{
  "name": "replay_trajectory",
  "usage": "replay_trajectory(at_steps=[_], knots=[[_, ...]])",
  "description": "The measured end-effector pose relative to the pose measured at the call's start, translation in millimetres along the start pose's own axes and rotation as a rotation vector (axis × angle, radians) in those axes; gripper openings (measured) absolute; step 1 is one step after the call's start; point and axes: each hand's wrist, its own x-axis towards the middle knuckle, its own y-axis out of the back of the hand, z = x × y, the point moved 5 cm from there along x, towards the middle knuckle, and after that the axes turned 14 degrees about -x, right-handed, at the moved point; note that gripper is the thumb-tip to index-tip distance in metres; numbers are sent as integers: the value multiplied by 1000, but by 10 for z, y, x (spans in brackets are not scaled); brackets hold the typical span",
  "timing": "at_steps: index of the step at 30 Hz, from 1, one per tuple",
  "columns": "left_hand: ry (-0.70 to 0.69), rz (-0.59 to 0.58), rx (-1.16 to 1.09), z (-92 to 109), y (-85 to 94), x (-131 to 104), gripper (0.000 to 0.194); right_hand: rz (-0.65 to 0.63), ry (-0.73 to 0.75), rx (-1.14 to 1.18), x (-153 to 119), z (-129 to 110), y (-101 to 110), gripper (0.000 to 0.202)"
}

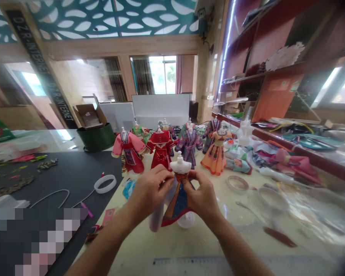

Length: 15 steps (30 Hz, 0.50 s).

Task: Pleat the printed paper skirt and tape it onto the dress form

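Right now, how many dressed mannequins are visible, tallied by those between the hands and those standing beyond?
Held mannequin, between left hand and right hand: 1
Standing mannequins beyond, some partly hidden: 7
Total: 8

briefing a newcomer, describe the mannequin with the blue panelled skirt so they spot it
On the pale table, find the row of dressed mannequins. In front of it, between the left hand and right hand, is the mannequin with bare white shoulders, unlike its sleeved neighbours.

Nearest mannequin [180, 166] before dressed mannequins [189, 145]; tape roll [238, 190] right; ring [107, 189] left; ruler [206, 260] in front.
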Motion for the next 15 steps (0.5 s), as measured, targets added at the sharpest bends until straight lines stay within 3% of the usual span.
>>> replay_trajectory(at_steps=[3,7,15], knots=[[-125,167,85,94,-84,-109,12,6,-5,0,-2,-12,11,15],[-184,331,122,101,-200,-209,8,0,-14,1,-8,-25,21,16],[-297,480,82,118,-332,-316,11,24,1,-26,-23,-32,29,13]])
